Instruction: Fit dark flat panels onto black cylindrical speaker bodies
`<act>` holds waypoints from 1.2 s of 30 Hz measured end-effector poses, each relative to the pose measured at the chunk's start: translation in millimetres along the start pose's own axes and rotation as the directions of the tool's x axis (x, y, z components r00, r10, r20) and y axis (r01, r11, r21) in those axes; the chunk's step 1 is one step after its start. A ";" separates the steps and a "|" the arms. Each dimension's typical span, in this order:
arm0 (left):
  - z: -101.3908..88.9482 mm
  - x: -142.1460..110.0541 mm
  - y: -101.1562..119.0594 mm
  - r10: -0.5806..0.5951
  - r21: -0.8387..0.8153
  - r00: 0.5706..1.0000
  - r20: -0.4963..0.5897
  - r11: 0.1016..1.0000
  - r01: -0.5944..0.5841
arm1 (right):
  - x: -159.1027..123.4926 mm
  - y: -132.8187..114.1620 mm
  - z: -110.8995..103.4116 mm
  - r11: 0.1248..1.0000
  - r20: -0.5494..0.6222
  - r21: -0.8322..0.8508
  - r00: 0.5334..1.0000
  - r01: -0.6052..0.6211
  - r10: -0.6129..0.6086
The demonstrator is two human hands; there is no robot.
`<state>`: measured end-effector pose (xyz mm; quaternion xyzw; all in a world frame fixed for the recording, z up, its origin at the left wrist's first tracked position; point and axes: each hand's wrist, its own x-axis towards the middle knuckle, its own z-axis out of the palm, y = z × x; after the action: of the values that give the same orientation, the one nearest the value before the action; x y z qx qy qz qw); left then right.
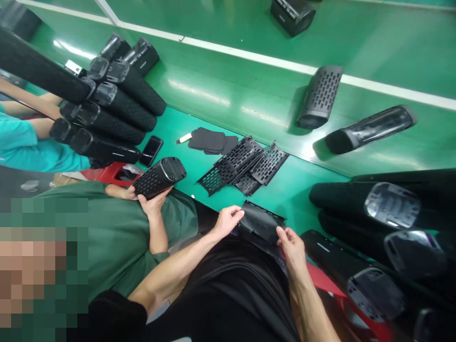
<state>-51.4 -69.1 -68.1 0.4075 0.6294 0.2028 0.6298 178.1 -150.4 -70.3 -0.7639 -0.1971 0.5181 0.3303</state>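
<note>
Both my hands hold one black perforated grille panel (261,222) over my lap, at the near edge of the green table. My left hand (228,221) pinches its left edge with closed fingers. My right hand (290,244) grips its lower right corner. Just beyond the panel lies a loose heap of more black grille panels (244,165) on the table, with a small stack of dark flat sheets (210,141) behind it.
A co-worker in a green shirt sits at my left, a hand (153,202) holding a black speaker housing (160,176). Stacked black housings (107,109) stand left and more (384,223) right. A phone (151,150) lies nearby. Housings (319,97) ride the green belt (228,71).
</note>
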 end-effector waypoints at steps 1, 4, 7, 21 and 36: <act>-0.8 0.0 -1.5 -0.004 0.004 1.000 0.008 1.000 0.004 | 0.1 0.2 -0.2 1.000 -0.007 -0.009 1.000 0.002 -0.002; -2.1 1.6 -5.1 -0.017 0.021 1.000 0.021 1.000 0.016 | 1.4 2.0 -1.0 0.999 -0.011 -0.041 1.000 0.003 -0.003; -0.1 7.7 -8.3 -0.040 0.093 0.999 -0.008 0.995 0.040 | 7.8 5.1 -2.4 0.993 -0.026 -0.120 1.000 -0.001 -0.002; 10.0 23.0 20.3 -0.017 0.164 0.990 -0.142 0.986 0.040 | 38.6 19.5 1.8 0.860 -0.230 -0.510 0.968 -0.030 -0.103; -1.3 7.8 50.8 -0.137 -0.236 0.985 -0.102 0.966 0.110 | 21.1 -29.1 -10.3 0.989 -0.084 -0.112 0.990 0.100 -0.110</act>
<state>-38.5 -33.1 -33.8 0.2793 0.6619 0.2582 0.6459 196.9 -119.5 -61.1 -0.7917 -0.2495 0.4538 0.3242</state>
